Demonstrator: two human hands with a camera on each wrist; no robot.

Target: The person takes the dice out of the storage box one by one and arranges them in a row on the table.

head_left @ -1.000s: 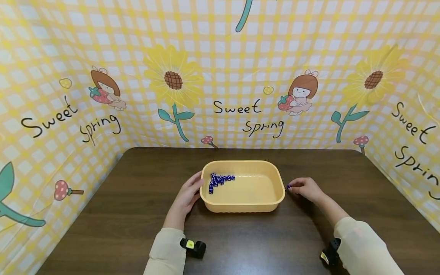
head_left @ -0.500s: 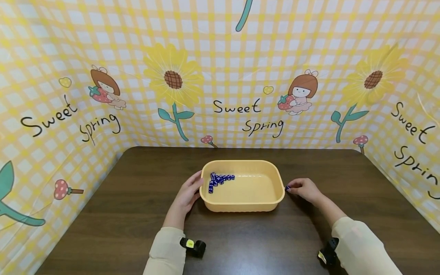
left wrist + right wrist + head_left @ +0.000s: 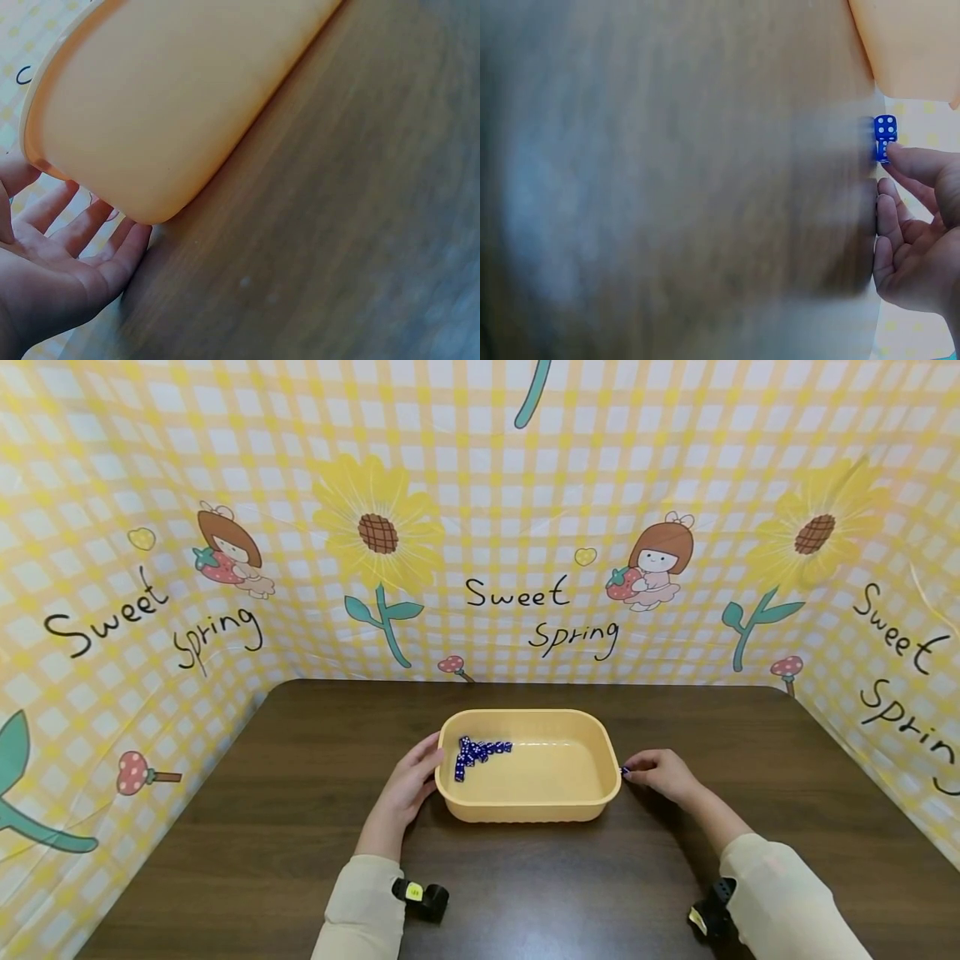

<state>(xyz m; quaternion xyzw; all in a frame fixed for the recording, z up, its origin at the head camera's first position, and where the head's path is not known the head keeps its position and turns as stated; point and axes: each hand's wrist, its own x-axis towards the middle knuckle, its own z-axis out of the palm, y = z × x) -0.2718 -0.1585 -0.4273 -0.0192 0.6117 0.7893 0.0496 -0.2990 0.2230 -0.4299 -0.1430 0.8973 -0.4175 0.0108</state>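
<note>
A yellow plastic basin stands mid-table, with several blue white-dotted dice clustered at its left inside. My left hand rests against the basin's left end; in the left wrist view its fingers are spread and loosely straight, fingertips at the outer wall and rim. To the basin's right, my right hand pinches a blue die between thumb and forefinger, low at the table surface. A second blue die sits right against it on the basin side. The right hand's other fingers are curled.
The dark wooden table spreads around the basin. A yellow checked cloth with printed flowers and lettering hangs behind and along both sides. Black wrist cameras are strapped over the pale sleeves.
My right hand has slid slightly left with the dice, bringing them close to the basin's right wall. My left hand and the basin stay almost where they were.
</note>
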